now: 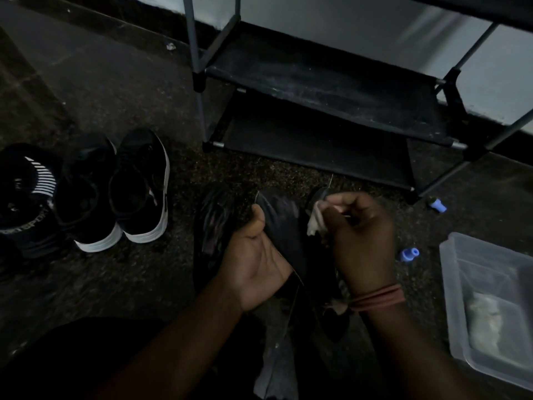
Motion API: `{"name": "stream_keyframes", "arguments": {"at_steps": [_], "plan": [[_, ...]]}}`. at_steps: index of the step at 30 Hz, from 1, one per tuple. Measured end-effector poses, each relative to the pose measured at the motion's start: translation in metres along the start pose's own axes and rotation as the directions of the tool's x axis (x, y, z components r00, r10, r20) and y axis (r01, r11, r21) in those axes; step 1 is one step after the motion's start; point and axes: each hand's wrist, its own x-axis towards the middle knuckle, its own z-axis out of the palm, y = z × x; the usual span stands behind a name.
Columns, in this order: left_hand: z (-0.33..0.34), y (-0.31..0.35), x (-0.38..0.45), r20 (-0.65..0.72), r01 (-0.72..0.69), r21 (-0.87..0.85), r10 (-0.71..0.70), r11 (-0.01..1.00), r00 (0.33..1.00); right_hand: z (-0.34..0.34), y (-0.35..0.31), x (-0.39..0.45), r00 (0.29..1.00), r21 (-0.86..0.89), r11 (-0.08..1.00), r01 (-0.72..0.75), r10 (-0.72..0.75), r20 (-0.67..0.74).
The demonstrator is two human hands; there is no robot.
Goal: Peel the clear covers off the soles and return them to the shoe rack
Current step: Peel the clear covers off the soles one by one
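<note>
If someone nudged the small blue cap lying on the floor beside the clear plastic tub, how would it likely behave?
The blue cap looks round and lies on its side, so it would probably roll. It seems small and light, likely skidding easily toward the tub.

Head camera looks steeply down, close over the floor (115, 269)

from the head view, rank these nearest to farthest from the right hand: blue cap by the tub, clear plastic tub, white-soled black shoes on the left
From the right hand:
1. blue cap, on the floor just to its right.
2. clear plastic tub, farther right.
3. white-soled black shoes, far off to the left, past the left hand.
</note>
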Motion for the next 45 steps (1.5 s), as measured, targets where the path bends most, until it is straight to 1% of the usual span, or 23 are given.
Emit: {"name": "stream_keyframes", "arguments": {"at_steps": [1, 3, 5, 7, 10, 12, 15, 17, 19, 21, 23, 25, 27, 32, 34, 37, 38, 39, 41, 42, 43, 44, 45], "plan": [[0.002, 0.003, -0.002, 0.007, -0.012, 0.036, 0.012, 0.999, 1.000, 0.000, -0.006, -0.002, 0.999, 0.100, 0.994, -0.049, 0.048, 0.019], [0.000, 0.005, -0.002, 0.062, -0.003, 0.066, -0.001, 0.998, 0.998, 0.002, -0.016, -0.005, 0.990, 0.157, 0.981, -0.112, 0.096, 0.107], [0.001, 0.008, -0.004, 0.066, 0.015, 0.069, -0.020, 0.997, 0.998, 0.008, -0.010, -0.009, 0.971, 0.074, 0.987, -0.141, 0.123, 0.206], [-0.003, 0.009, -0.004, 0.073, 0.048, 0.052, -0.052, 0.997, 0.996, 0.015, -0.006, -0.015, 0.954, -0.014, 0.993, -0.121, 0.120, 0.275], [-0.002, 0.009, -0.005, 0.056, 0.048, 0.056, -0.051, 0.997, 0.997, 0.022, -0.004, -0.025, 0.942, -0.168, 0.986, 0.012, 0.045, 0.332], [0.002, 0.010, -0.006, 0.044, 0.055, 0.029, -0.056, 0.998, 0.997, 0.024, -0.002, -0.028, 0.940, -0.243, 0.966, 0.084, 0.004, 0.341], [-0.003, 0.009, -0.002, 0.033, 0.041, 0.008, -0.041, 0.999, 0.999, 0.019, 0.000, -0.024, 0.962, -0.294, 0.947, 0.131, -0.049, 0.270], [-0.007, 0.008, 0.002, -0.012, 0.016, 0.046, -0.016, 0.999, 1.000, 0.016, 0.000, -0.023, 0.959, -0.422, 0.872, 0.247, -0.159, 0.234], [-0.007, 0.004, 0.004, -0.017, 0.002, 0.060, -0.001, 0.998, 1.000, 0.018, 0.000, -0.027, 0.932, -0.470, 0.808, 0.355, -0.266, 0.246], [-0.007, 0.002, 0.006, -0.016, -0.013, 0.057, 0.014, 0.998, 1.000, 0.024, 0.001, -0.032, 0.906, -0.484, 0.770, 0.416, -0.305, 0.293], [-0.009, 0.002, 0.007, -0.026, -0.039, 0.045, 0.040, 0.998, 0.999, 0.033, 0.000, -0.039, 0.877, -0.510, 0.725, 0.463, -0.291, 0.383], [-0.010, 0.006, 0.010, -0.048, -0.074, 0.020, 0.075, 0.997, 0.996, 0.039, -0.004, -0.047, 0.844, -0.491, 0.715, 0.498, -0.268, 0.465], [-0.010, 0.009, 0.011, -0.063, -0.104, 0.012, 0.105, 0.994, 0.993, 0.041, -0.005, -0.049, 0.825, -0.473, 0.716, 0.514, -0.263, 0.500], [-0.004, -0.001, 0.005, -0.027, -0.095, 0.080, 0.098, 0.992, 0.995, 0.029, -0.006, -0.039, 0.886, -0.464, 0.783, 0.414, -0.229, 0.405], [-0.003, -0.005, 0.005, -0.014, -0.073, 0.096, 0.075, 0.993, 0.997, 0.023, -0.004, -0.034, 0.900, -0.484, 0.771, 0.414, -0.267, 0.344], [-0.002, -0.010, 0.004, 0.024, -0.062, 0.119, 0.059, 0.991, 0.998, 0.016, -0.001, -0.024, 0.920, -0.561, 0.731, 0.388, -0.346, 0.186], [-0.002, -0.011, 0.004, 0.026, -0.064, 0.137, 0.061, 0.988, 0.998, 0.018, -0.001, -0.026, 0.918, -0.588, 0.711, 0.386, -0.357, 0.171], [-0.003, -0.010, 0.005, 0.016, -0.069, 0.154, 0.068, 0.986, 0.998, 0.023, -0.002, -0.032, 0.913, -0.598, 0.694, 0.402, -0.357, 0.200], [-0.006, -0.004, 0.005, -0.013, -0.085, 0.151, 0.088, 0.985, 0.996, 0.036, -0.007, -0.048, 0.881, -0.554, 0.687, 0.470, -0.333, 0.336], [-0.006, -0.002, 0.005, -0.026, -0.095, 0.144, 0.100, 0.985, 0.995, 0.038, -0.008, -0.050, 0.866, -0.529, 0.691, 0.492, -0.330, 0.375], [-0.005, -0.001, 0.004, -0.031, -0.101, 0.145, 0.107, 0.984, 0.994, 0.035, -0.004, -0.044, 0.873, -0.517, 0.708, 0.481, -0.328, 0.362], [-0.003, -0.003, 0.003, -0.026, -0.098, 0.158, 0.103, 0.983, 0.994, 0.027, -0.001, -0.035, 0.898, -0.523, 0.732, 0.437, -0.323, 0.298], [-0.001, -0.006, 0.003, -0.019, -0.090, 0.180, 0.095, 0.980, 0.995, 0.017, 0.004, -0.023, 0.922, -0.537, 0.750, 0.387, -0.329, 0.205]]}}
